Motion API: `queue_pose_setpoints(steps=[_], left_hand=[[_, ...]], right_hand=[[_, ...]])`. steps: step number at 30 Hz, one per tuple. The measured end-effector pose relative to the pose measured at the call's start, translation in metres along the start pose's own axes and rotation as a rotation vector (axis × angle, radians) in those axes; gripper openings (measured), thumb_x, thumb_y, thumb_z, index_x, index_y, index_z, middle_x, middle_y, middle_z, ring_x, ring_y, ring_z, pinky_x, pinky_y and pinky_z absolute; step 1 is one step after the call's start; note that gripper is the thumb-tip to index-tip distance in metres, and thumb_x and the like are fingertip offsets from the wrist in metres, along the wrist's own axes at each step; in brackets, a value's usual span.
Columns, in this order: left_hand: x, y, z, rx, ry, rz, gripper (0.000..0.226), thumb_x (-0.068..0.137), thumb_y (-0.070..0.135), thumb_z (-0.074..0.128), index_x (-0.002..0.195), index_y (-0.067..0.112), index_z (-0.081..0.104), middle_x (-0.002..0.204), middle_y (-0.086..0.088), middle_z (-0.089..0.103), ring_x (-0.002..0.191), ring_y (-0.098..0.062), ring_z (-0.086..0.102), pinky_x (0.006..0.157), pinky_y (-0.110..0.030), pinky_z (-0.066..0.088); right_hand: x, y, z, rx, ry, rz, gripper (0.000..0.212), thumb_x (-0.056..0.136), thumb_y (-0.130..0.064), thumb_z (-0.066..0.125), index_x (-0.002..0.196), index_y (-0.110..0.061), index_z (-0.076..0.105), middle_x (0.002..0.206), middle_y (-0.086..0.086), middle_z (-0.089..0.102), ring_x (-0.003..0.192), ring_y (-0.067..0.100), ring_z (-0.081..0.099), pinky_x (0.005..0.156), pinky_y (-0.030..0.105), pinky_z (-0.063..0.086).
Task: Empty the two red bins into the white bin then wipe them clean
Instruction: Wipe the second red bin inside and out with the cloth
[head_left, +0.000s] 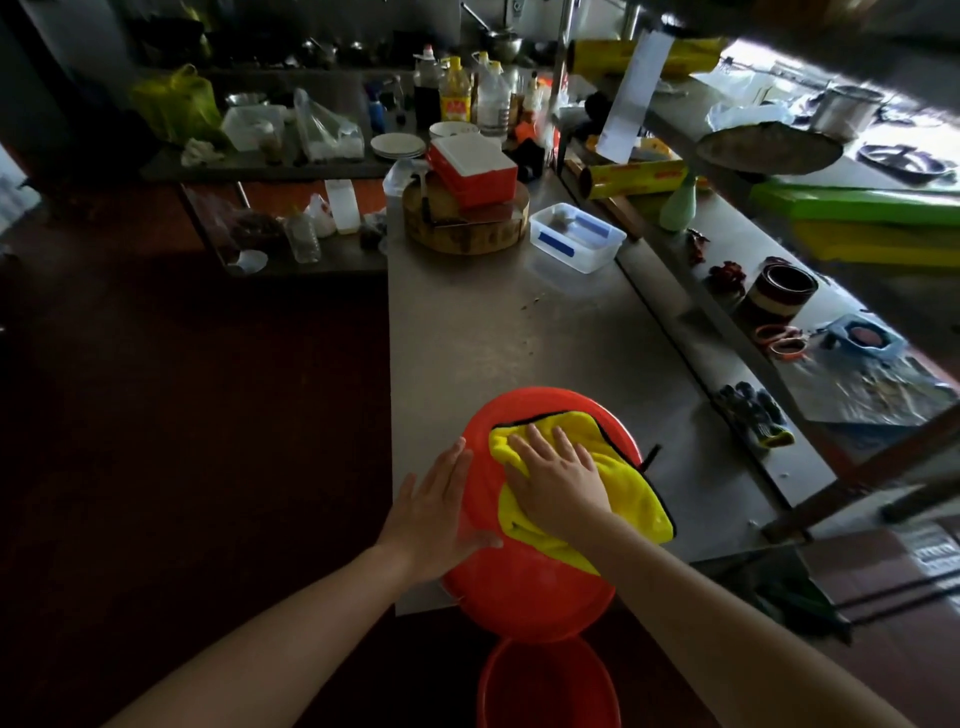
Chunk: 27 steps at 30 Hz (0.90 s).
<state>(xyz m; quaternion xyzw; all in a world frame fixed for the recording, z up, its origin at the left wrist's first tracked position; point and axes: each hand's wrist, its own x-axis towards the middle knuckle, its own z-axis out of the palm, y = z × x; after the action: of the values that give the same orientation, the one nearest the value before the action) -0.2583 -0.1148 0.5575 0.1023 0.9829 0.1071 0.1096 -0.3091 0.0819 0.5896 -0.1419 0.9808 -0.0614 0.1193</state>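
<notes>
A red bin (524, 592) lies upside down or on its side at the near edge of the steel table (519, 322), overhanging the corner. My right hand (558, 480) presses a yellow cloth (631, 493) flat against the bin's red surface, fingers straight. My left hand (434, 512) rests flat on the bin's left side, steadying it. A second red bin (548, 686) stands on the floor just below, open side up. No white bin is in view.
On the table's far end sit a round wooden chopping block (467, 223) with red boxes (472, 166) on it and a clear plastic container (576, 236). Bottles (457, 93) and plates stand behind. A shelf rail with gloves (756, 415) runs along the right.
</notes>
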Motion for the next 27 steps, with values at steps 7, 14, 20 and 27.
queue_pose_setpoints(steps=[7, 14, 20, 27], left_hand=[[0.0, 0.0, 0.003, -0.005, -0.017, -0.012, 0.121, 0.077, 0.09, 0.036, 0.156, 0.022, -0.026, 0.158, 0.012, -0.04, 0.148, -0.008, -0.03, 0.125, -0.05, 0.003], [0.001, 0.002, -0.001, 0.044, -0.016, -0.004, 0.122, 0.077, 0.091, 0.031, 0.158, 0.016, -0.021, 0.161, 0.004, -0.035, 0.15, -0.012, -0.028, 0.126, -0.047, 0.0], [0.003, 0.0, -0.001, 0.142, -0.011, 0.015, 0.123, 0.074, 0.094, 0.013, 0.158, 0.011, -0.017, 0.165, -0.004, -0.025, 0.154, -0.019, -0.016, 0.125, -0.051, 0.007], [0.007, 0.0, 0.007, 0.206, 0.004, -0.018, 0.123, 0.071, 0.096, 0.006, 0.157, 0.012, -0.021, 0.163, -0.002, -0.031, 0.153, -0.02, -0.021, 0.123, -0.057, 0.006]], right_hand=[[-0.056, 0.014, 0.014, -0.031, 0.003, -0.092, 0.062, 0.1, -0.066, 0.012, 0.158, -0.043, 0.013, 0.168, -0.012, 0.008, 0.156, 0.024, -0.001, 0.126, 0.045, 0.008], [-0.01, 0.014, 0.008, -0.004, 0.0, -0.006, 0.062, 0.101, -0.066, 0.014, 0.158, -0.043, 0.013, 0.169, -0.012, 0.004, 0.156, 0.025, -0.004, 0.125, 0.047, 0.01], [0.046, 0.013, -0.013, 0.04, 0.008, 0.082, 0.063, 0.102, -0.065, 0.014, 0.159, -0.04, 0.014, 0.169, -0.01, 0.004, 0.156, 0.026, 0.0, 0.125, 0.049, 0.01], [0.018, 0.018, -0.005, 0.04, 0.007, 0.092, 0.063, 0.102, -0.065, 0.016, 0.159, -0.039, 0.013, 0.169, -0.008, 0.007, 0.156, 0.027, 0.003, 0.124, 0.048, 0.011]])
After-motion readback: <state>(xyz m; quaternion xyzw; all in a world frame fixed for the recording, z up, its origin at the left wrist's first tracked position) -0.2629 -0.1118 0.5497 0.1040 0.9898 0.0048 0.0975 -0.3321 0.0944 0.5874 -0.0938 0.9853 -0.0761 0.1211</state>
